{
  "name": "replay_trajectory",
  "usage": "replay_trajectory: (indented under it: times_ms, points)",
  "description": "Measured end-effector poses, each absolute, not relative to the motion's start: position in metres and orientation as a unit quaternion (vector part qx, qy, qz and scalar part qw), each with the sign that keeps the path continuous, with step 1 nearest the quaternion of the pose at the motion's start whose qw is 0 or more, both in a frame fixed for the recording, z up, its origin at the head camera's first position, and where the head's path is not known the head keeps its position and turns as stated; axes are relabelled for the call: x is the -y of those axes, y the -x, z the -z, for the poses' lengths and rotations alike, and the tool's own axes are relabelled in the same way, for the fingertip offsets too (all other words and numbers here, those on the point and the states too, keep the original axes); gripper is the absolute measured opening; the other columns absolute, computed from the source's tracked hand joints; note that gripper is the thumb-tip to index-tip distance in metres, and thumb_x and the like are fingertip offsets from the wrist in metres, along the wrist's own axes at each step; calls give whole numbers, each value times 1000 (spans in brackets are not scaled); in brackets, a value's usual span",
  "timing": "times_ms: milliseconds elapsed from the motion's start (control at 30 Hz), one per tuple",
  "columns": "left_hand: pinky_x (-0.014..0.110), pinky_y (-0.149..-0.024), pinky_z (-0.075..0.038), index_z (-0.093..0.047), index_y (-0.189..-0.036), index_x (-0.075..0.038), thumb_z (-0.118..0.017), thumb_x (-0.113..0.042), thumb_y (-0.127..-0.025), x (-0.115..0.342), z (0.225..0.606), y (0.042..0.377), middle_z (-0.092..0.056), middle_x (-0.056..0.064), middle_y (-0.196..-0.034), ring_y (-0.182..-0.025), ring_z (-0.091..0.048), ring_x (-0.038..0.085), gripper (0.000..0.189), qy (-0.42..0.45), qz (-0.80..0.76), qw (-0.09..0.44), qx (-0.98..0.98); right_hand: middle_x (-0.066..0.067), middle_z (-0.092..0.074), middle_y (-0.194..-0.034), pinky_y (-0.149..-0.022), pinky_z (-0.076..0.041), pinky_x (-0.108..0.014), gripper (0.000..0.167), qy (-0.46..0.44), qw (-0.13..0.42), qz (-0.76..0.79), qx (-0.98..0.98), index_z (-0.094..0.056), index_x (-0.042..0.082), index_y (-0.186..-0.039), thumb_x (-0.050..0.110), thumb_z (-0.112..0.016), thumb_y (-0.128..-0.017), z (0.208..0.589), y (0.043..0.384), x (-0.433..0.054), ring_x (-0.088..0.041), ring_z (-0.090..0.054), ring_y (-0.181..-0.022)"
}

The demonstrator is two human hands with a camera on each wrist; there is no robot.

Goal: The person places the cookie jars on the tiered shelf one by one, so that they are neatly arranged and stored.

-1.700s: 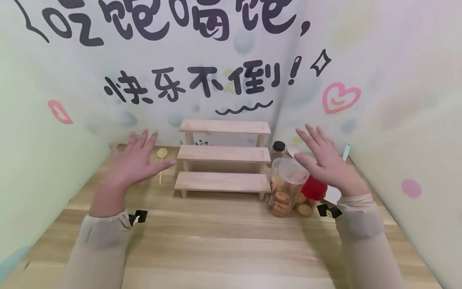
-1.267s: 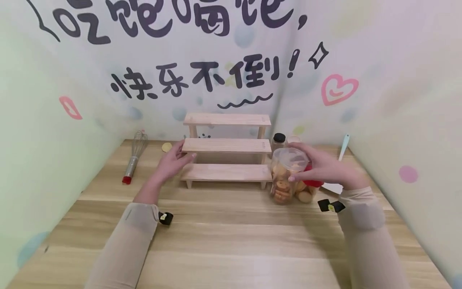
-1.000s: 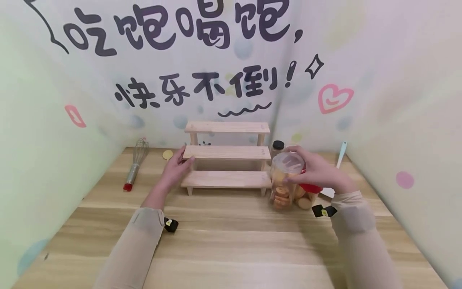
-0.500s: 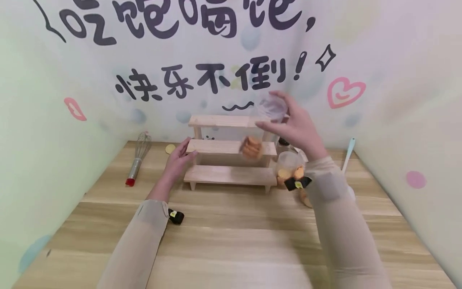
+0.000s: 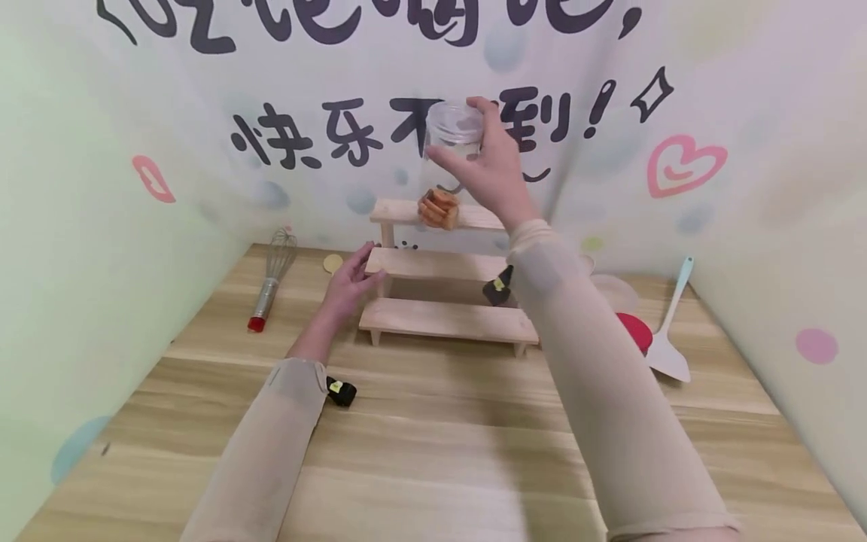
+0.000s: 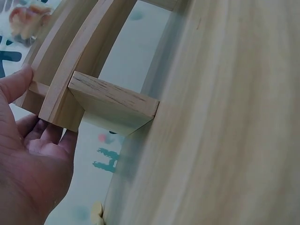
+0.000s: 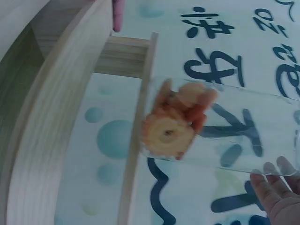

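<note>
A three-tier wooden display stand [image 5: 447, 320] stands against the printed back wall. My left hand [image 5: 345, 290] grips the left end of its middle tier, and in the left wrist view the thumb and fingers [image 6: 51, 136] lie around the board ends. Raised at the top tier is a clear jar [image 5: 450, 167] with several cookies [image 5: 439, 211] at its bottom. My right hand [image 5: 491, 165] holds this jar near its top, upright. In the right wrist view, the cookies [image 7: 173, 122] sit right beside the top board [image 7: 136, 136]; whether the jar touches the board I cannot tell.
Left of the stand lie a whisk [image 5: 269, 286] and a yellow spoon [image 5: 333, 263]. To the right are a red-lidded container [image 5: 635, 331], a clear rounded top [image 5: 615, 292] and a white turner [image 5: 667, 354]. My right sleeve hides part of that group.
My right hand has grasped the clear cookie jar, lifted it off the table and carried it left and up to the top tier. My left hand has moved onto the stand's left end and stayed.
</note>
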State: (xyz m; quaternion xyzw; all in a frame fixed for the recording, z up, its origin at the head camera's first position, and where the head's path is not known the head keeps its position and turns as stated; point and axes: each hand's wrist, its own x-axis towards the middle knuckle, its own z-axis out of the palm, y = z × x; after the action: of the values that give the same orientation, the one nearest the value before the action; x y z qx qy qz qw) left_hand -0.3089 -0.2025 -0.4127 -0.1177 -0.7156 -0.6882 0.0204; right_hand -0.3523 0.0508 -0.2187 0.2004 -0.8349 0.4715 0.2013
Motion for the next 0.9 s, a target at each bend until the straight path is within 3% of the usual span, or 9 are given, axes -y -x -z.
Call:
replay_trajectory:
  times_ms: [167, 333, 433, 600, 900]
  points:
    - [36, -119, -31, -29, -159, -11, -68, -15, -97, 203, 424, 315, -26, 6, -165, -148, -31, 25, 73, 111, 680, 38, 724, -3, -52, -141, -102, -48, -35, 103, -181, 175, -507, 824, -22, 36, -154, 46, -87, -76, 239, 372, -32, -15, -55, -124]
    - [37, -119, -30, -29, -159, -16, -69, -22, -97, 206, 426, 314, -25, 5, -165, -148, -31, 25, 74, 110, 660, 35, 742, -6, -54, -139, -104, -48, -34, 98, -155, 116, -537, 821, -31, 20, -150, 45, -88, -75, 276, 387, -21, -17, -54, -124]
    - [40, -120, -28, -30, -159, -15, -68, -19, -98, 207, 424, 310, -24, 7, -165, -149, -29, 29, 73, 102, 660, 32, 744, -10, -55, -138, -103, -49, -31, 96, -146, 76, -504, 848, -31, 12, -149, 50, -84, -78, 300, 390, -17, -18, -57, -122]
    - [47, -119, -31, -27, -158, -8, -64, -11, -99, 204, 409, 297, -22, 14, -165, -146, -31, 38, 70, 111, 656, 25, 746, -18, -58, -133, -102, -48, -34, 94, -136, 93, -408, 898, -30, 9, -146, 62, -74, -82, 317, 390, -12, -23, -59, -117]
    - [46, -117, -35, -26, -159, -8, -63, -10, -100, 197, 401, 296, -22, 15, -165, -142, -38, 39, 70, 114, 670, 15, 734, -15, -61, -128, -102, -49, -37, 94, -124, 99, -354, 922, -29, 10, -144, 61, -76, -81, 316, 391, -9, -24, -62, -113]
